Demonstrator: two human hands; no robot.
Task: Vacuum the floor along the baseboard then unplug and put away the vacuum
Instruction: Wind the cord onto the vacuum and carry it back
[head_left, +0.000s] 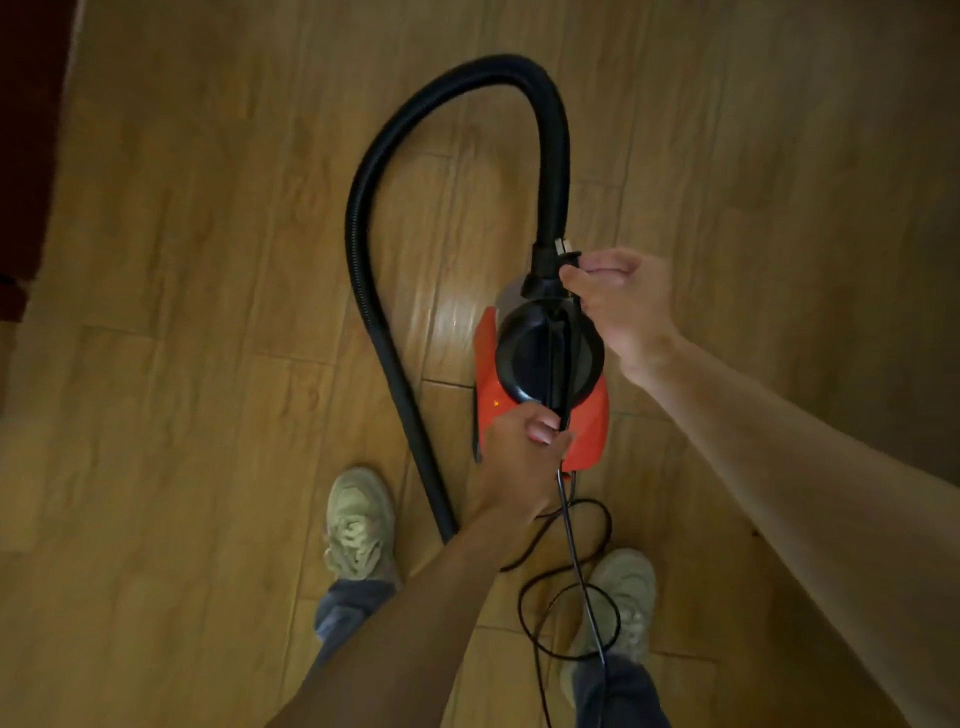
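Head view, straight down: small red vacuum (540, 415) just off centre toward 4 o'clock, over a wooden floor (208, 260), its black hose (363, 234) looping out to 12 o'clock and back down toward 7. Left hand (514, 467) at the body's 6 o'clock end, fingers (540, 431) curled tight round the near end of the black carry handle (558, 353), power cord (571, 561) running out from under that grip. Right hand (618, 301) at the 12 o'clock end, fingers (576, 278) closed narrowly on what may be the plug (565, 249), blurred, right beside the hose cuff. Looks light and rigid in the shell, so best carried by the handle. Hose springy and liable to swing. Cord limp, lying in loose loops at 6 o'clock between the shoes (358, 525), easy to snag underfoot. Worth gathering before walking off.
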